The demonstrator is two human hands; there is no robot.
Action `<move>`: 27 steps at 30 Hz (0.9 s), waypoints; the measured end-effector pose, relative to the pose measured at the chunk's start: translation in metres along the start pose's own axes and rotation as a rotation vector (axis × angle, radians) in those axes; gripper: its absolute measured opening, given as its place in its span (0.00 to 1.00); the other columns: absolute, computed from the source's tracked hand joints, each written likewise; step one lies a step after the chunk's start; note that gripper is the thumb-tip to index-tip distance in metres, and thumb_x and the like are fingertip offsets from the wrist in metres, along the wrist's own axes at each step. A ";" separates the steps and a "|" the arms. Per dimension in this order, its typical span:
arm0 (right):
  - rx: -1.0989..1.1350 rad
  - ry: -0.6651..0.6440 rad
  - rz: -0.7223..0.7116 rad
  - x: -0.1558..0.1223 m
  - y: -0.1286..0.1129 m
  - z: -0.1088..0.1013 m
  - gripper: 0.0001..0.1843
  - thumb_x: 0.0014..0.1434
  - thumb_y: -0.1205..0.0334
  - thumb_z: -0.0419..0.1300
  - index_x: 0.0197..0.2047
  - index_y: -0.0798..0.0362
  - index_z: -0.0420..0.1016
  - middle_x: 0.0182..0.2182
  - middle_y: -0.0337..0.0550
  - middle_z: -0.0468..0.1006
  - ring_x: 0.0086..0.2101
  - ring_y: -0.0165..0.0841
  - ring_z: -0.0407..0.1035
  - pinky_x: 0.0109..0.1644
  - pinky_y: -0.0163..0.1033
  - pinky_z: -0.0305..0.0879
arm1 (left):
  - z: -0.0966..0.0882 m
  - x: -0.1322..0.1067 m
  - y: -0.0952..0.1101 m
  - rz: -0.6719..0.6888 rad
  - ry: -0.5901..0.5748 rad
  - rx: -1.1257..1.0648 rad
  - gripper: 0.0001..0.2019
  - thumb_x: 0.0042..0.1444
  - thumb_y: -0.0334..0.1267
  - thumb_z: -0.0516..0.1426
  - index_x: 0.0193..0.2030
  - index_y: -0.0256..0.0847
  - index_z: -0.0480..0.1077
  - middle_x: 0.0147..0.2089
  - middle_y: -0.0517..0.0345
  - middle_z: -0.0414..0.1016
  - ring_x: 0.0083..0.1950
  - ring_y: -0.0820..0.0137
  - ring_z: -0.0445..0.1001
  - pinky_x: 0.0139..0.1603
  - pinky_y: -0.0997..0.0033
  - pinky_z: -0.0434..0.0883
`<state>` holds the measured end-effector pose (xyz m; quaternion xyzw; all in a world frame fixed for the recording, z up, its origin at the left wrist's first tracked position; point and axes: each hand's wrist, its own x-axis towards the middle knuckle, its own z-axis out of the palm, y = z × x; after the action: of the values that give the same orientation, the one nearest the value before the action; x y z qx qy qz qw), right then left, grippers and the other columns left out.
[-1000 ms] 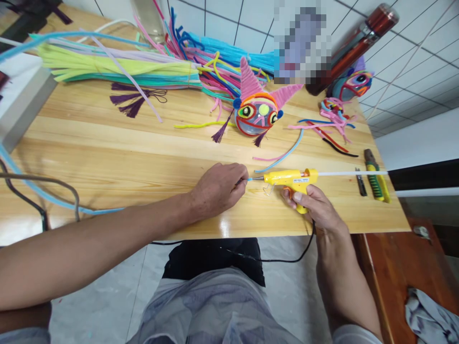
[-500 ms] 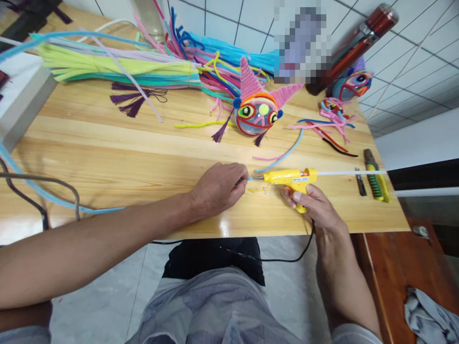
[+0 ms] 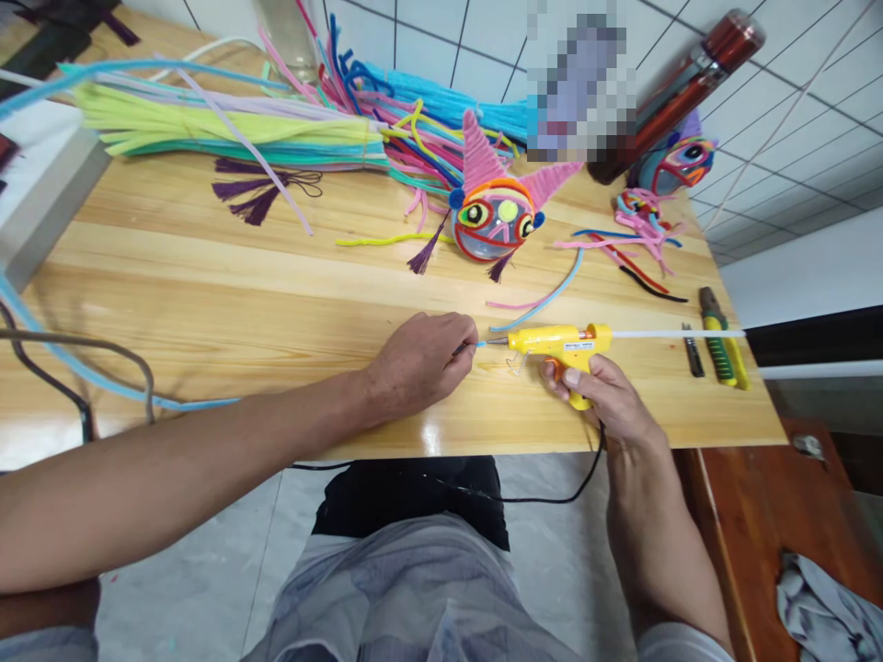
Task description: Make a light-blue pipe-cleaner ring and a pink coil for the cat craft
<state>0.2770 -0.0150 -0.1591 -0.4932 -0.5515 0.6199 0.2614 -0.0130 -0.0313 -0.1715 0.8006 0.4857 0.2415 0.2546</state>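
My right hand [image 3: 602, 395] grips the handle of a yellow glue gun [image 3: 556, 343] with a white glue stick [image 3: 672, 334] poking out of its back. The gun's nozzle points left at the tip of a thin blue pipe cleaner [image 3: 478, 345] pinched in my left hand [image 3: 420, 360], which rests closed on the wooden table [image 3: 207, 303]. A colourful pipe-cleaner fish head with pink ears [image 3: 498, 210] stands on the table just beyond the hands.
Bundles of pipe cleaners [image 3: 227, 124] lie along the far edge. Loose pieces [image 3: 638, 234] and a second fish figure [image 3: 676, 161] sit at the far right. Pliers [image 3: 723, 348] and small cutters [image 3: 692, 349] lie right of the gun. The gun's black cord [image 3: 538, 496] hangs off the front edge.
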 end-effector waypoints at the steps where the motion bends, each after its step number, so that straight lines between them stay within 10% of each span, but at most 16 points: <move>1: -0.002 0.002 0.001 0.000 0.000 0.000 0.26 0.52 0.38 0.73 0.35 0.55 0.80 0.25 0.39 0.70 0.26 0.29 0.60 0.31 0.37 0.54 | 0.000 0.000 0.000 0.002 0.003 0.001 0.04 0.65 0.30 0.53 0.39 0.39 0.68 0.38 0.57 0.77 0.37 0.69 0.71 0.44 0.64 0.63; 27: -0.031 -0.006 -0.041 0.001 -0.003 0.004 0.26 0.53 0.37 0.72 0.33 0.54 0.79 0.22 0.37 0.68 0.25 0.30 0.59 0.31 0.38 0.53 | -0.001 0.000 0.000 0.004 0.005 0.004 0.05 0.65 0.30 0.52 0.39 0.39 0.67 0.38 0.57 0.78 0.37 0.69 0.71 0.45 0.63 0.63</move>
<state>0.2728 -0.0151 -0.1572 -0.4840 -0.5718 0.6072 0.2648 -0.0134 -0.0314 -0.1708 0.8015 0.4850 0.2431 0.2515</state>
